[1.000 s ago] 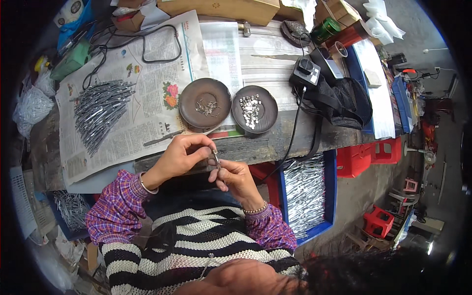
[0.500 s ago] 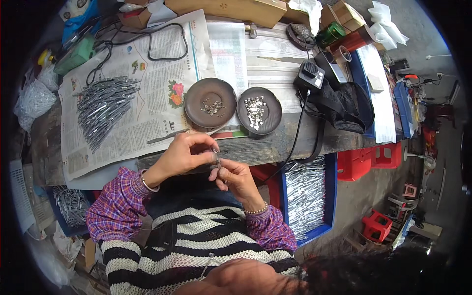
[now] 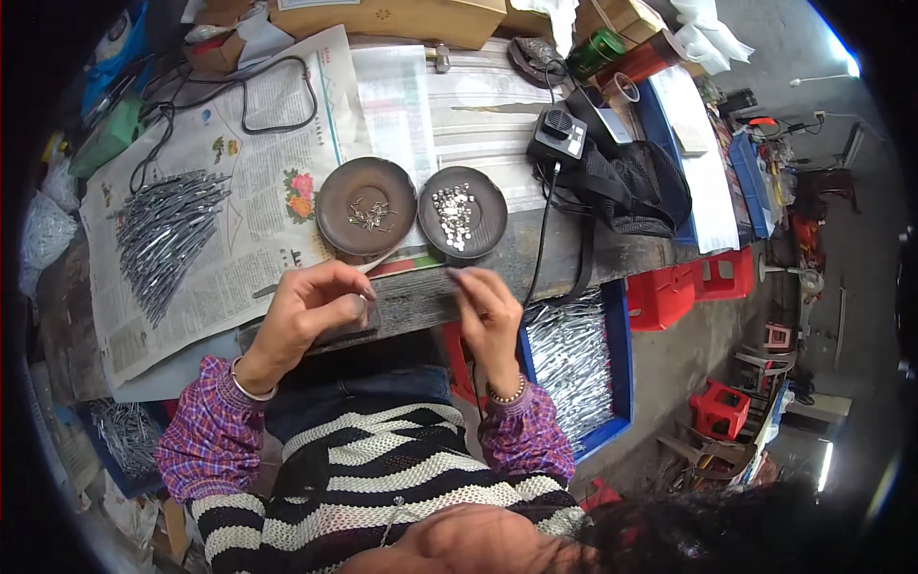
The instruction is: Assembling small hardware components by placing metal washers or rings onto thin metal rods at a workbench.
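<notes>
a: hands first. left hand (image 3: 311, 311) sits at 7 o'clock from the dishes, fingers curled narrow round a small dark metal piece (image 3: 361, 308); too small to tell what kind.

b: and the right hand (image 3: 486, 311)?

a: at 5 o'clock from the dishes, fingertips pinched narrow near the table edge (image 3: 421, 297). whether anything is between them, i cannot tell. the two hands are apart, both over that edge.

b: around them?

a: two round brown dishes just beyond, side by side. left dish (image 3: 366, 206) holds a few dark bent bits, right dish (image 3: 463, 211) a heap of small shiny pieces. a thin stick (image 3: 381, 260) lies between the left dish and the left hand.

b: further out?

a: newspaper (image 3: 249, 191) covers the table, with a pile of grey metal rods (image 3: 163, 234) at 9 o'clock. a black cable (image 3: 545, 230) hangs over the edge at 3 o'clock, beside a black bag (image 3: 631, 187).

b: packages, bins?

a: a long cardboard box (image 3: 402, 17) at 12 o'clock. a blue crate (image 3: 583, 359) at 4 o'clock, below the table, full of silvery rods. red crates (image 3: 688, 287) beyond it.
</notes>
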`<act>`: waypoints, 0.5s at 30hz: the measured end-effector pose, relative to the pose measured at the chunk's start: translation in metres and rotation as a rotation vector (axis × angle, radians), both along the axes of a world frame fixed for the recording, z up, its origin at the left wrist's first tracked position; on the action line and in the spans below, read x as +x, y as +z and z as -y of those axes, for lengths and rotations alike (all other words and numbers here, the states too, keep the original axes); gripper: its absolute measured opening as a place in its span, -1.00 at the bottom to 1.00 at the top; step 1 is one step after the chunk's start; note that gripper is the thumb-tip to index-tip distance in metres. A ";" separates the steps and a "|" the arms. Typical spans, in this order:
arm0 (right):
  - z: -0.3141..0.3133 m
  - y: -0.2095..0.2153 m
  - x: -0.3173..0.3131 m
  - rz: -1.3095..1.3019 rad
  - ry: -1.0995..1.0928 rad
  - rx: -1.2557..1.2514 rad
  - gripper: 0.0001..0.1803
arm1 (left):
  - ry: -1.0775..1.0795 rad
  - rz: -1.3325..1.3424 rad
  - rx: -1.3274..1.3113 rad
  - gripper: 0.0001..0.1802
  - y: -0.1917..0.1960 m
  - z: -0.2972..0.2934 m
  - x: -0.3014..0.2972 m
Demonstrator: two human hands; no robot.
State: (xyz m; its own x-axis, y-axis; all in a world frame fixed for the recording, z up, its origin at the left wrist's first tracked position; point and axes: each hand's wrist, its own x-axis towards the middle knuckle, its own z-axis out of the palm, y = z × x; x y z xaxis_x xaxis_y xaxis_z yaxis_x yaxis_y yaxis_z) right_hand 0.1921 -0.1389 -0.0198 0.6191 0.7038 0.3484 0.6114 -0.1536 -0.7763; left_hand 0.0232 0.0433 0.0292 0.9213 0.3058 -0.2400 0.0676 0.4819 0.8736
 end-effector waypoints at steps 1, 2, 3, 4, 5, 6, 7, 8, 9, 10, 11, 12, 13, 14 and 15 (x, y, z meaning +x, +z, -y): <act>-0.001 0.002 0.005 0.091 -0.011 -0.023 -0.69 | 0.012 -0.042 0.108 -0.88 0.003 0.004 0.000; -0.003 0.004 0.010 0.181 -0.021 -0.045 -0.65 | 0.027 -0.086 0.216 -0.88 0.005 0.006 -0.001; -0.004 0.004 0.015 0.245 -0.025 -0.094 -0.63 | 0.038 -0.059 0.448 -0.88 -0.001 0.008 0.001; -0.007 0.004 0.018 0.246 -0.026 -0.094 -0.63 | 0.037 -0.058 0.448 -0.88 -0.002 0.010 0.001; -0.009 0.004 0.021 0.289 -0.049 -0.135 -0.64 | 0.051 -0.077 0.554 -0.88 -0.001 0.013 0.002; -0.012 0.002 0.022 0.329 -0.062 -0.173 -0.64 | 0.075 -0.102 0.662 -0.87 0.000 0.014 0.001; -0.015 0.000 0.023 0.368 -0.071 -0.167 -0.65 | 0.077 -0.099 0.645 -0.87 -0.002 0.015 0.000; -0.015 -0.002 0.024 0.366 -0.067 -0.158 -0.66 | 0.088 -0.107 0.647 -0.87 -0.003 0.014 -0.001; -0.016 -0.003 0.025 0.365 -0.058 -0.149 -0.66 | 0.077 -0.102 0.636 -0.87 -0.005 0.012 -0.003; -0.017 -0.003 0.024 0.358 -0.060 -0.145 -0.69 | 0.068 -0.098 0.625 -0.87 -0.007 0.011 -0.005; -0.017 -0.003 0.024 0.334 -0.054 -0.117 -0.68 | 0.086 -0.110 0.627 -0.87 -0.010 0.010 -0.007; -0.018 -0.003 0.025 0.307 -0.043 -0.087 -0.68 | 0.089 -0.082 0.610 -0.87 -0.012 0.011 -0.007; -0.019 -0.005 0.026 0.289 -0.038 -0.068 -0.71 | 0.098 -0.057 0.594 -0.86 -0.015 0.011 -0.009; -0.019 -0.003 0.027 0.302 -0.037 -0.071 -0.73 | 0.085 -0.069 0.577 -0.85 -0.017 0.010 -0.010; -0.014 -0.001 0.030 0.317 -0.052 -0.084 -0.75 | 0.039 -0.081 0.565 -0.85 -0.013 0.009 -0.006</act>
State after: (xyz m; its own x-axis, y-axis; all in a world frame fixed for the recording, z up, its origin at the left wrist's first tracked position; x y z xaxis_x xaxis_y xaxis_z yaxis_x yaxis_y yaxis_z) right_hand 0.2221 -0.1246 -0.0210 0.5247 0.7087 0.4717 0.8103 -0.2460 -0.5318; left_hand 0.0172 0.0339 0.0166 0.8923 0.4403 -0.0992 0.1372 -0.0552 0.9890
